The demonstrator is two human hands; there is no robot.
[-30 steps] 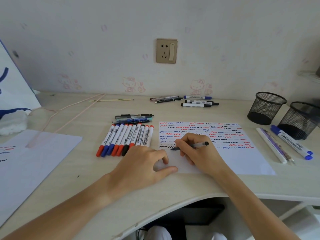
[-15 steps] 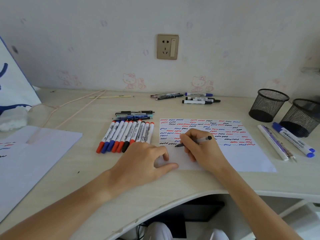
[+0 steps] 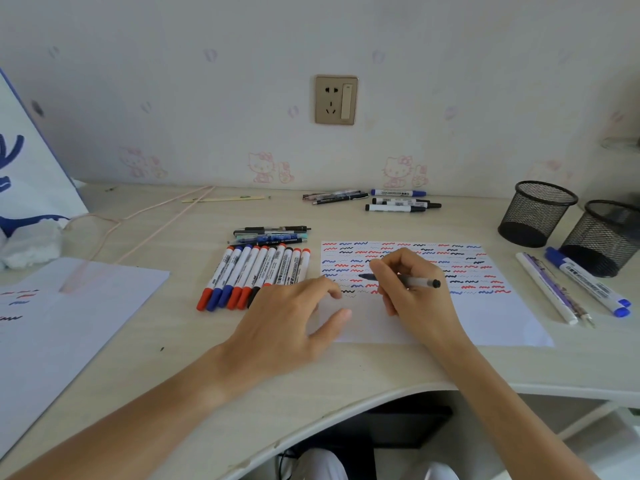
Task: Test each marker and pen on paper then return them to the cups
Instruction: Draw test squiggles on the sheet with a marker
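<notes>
My right hand (image 3: 412, 296) grips a clear pen with a dark tip (image 3: 420, 281), held nearly level just above the test paper (image 3: 498, 320), which is covered in red, blue and black squiggles. My left hand (image 3: 287, 317) lies on the paper's left edge, fingers loosely bent, holding nothing. A row of several whiteboard markers (image 3: 256, 275) lies left of the paper, with several pens (image 3: 270, 235) behind them. Two black mesh cups (image 3: 536, 213) (image 3: 606, 237) stand at the right, both looking empty.
More markers and pens (image 3: 398, 200) lie near the wall. A blue marker (image 3: 588, 282) and two slim pens (image 3: 550, 289) lie in front of the cups. A second sheet (image 3: 69, 313) covers the left of the desk, beside a white bag (image 3: 27, 174) and pink cord (image 3: 156, 223).
My right hand lifted the pen tip off the paper and shifted right and back, the pen now lying flatter. My left hand's fingers loosened slightly.
</notes>
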